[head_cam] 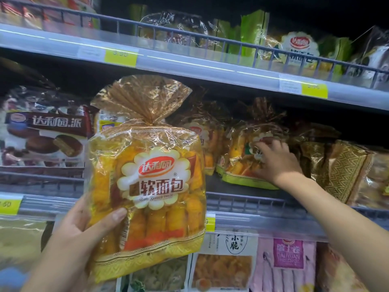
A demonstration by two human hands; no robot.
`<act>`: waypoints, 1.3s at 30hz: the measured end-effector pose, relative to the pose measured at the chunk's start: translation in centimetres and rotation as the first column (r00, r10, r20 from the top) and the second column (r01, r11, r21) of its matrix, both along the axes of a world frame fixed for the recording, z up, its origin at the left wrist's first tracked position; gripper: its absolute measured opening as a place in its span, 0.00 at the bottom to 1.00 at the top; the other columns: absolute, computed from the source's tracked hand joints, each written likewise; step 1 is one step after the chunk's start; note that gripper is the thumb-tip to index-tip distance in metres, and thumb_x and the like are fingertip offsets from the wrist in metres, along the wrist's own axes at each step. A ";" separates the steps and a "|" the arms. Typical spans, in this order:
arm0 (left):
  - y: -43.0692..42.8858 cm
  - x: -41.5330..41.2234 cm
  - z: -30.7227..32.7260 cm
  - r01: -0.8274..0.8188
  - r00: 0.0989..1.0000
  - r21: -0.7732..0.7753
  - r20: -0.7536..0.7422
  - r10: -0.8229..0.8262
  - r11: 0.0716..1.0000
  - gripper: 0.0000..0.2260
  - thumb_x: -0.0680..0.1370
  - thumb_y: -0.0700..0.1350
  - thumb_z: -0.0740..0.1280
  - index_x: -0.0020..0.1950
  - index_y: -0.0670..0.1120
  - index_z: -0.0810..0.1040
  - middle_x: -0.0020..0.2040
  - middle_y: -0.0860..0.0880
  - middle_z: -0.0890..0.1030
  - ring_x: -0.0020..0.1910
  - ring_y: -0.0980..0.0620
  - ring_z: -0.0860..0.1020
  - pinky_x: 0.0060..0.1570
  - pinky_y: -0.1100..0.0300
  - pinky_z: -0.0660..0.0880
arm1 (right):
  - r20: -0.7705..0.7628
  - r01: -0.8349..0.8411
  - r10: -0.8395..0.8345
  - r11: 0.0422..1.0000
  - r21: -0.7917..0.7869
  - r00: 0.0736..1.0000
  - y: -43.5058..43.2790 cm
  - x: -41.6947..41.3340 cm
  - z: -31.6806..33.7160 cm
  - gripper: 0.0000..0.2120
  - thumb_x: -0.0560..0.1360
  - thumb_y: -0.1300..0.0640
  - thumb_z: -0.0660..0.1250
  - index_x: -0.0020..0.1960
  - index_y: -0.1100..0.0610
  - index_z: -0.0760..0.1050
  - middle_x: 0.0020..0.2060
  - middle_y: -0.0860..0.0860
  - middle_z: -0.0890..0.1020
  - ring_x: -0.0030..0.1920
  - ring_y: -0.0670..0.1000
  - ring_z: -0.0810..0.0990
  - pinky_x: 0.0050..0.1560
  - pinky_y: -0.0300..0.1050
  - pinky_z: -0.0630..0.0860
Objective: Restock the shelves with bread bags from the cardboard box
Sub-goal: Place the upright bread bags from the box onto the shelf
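My left hand (80, 234) grips a yellow bread bag (147, 182) by its lower left side and holds it upright in front of the middle shelf (248, 202). The bag has a gold gathered top and a white flower label with red logo. My right hand (275, 160) reaches into the middle shelf and rests with spread fingers on another bread bag (242, 157) that lies tilted there. A third bag of the same kind (207, 142) stands behind the held one. The cardboard box is not in view.
Chocolate pie packs (42, 131) fill the middle shelf's left, gold patterned bags (345, 171) its right. The upper shelf (189, 64) carries green and clear bread bags behind a wire rail. Pink and white snack packs (288, 262) sit on the shelf below. Yellow price tags line the edges.
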State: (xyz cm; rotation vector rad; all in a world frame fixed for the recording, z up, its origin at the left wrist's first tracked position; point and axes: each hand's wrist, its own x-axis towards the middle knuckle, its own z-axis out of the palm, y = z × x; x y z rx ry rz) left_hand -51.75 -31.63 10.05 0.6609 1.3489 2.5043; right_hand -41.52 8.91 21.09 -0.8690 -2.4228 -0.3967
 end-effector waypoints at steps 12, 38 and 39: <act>4.7 2.1 3.5 0.227 0.973 -0.073 0.059 -0.223 0.971 0.19 0.72 0.42 0.71 0.63 0.45 0.82 0.56 0.39 0.86 0.51 0.38 0.86 0.48 0.41 0.84 | -0.431 -0.601 0.507 0.238 -0.763 0.747 -11.9 6.5 -0.2 0.27 0.71 0.28 0.67 0.67 0.34 0.70 0.46 0.41 0.86 0.31 0.47 0.76 0.30 0.35 0.69; 15.4 -3.5 12.8 -0.736 0.623 -0.653 -0.757 -0.199 0.181 0.28 0.80 0.53 0.67 0.75 0.39 0.65 0.70 0.38 0.74 0.66 0.38 0.76 0.63 0.48 0.74 | -0.559 -0.541 -0.010 0.237 -0.807 0.829 -6.6 -3.1 -0.6 0.20 0.80 0.52 0.68 0.69 0.55 0.69 0.58 0.57 0.80 0.44 0.55 0.85 0.35 0.44 0.84; 15.3 -3.4 12.0 -0.762 0.585 -0.619 -0.784 -0.207 0.191 0.29 0.80 0.51 0.67 0.76 0.39 0.64 0.72 0.37 0.72 0.66 0.38 0.76 0.64 0.48 0.75 | -0.563 -0.545 -0.011 0.237 -0.805 0.826 -6.7 -3.2 -0.8 0.21 0.80 0.53 0.68 0.71 0.55 0.68 0.59 0.57 0.79 0.43 0.55 0.85 0.35 0.44 0.84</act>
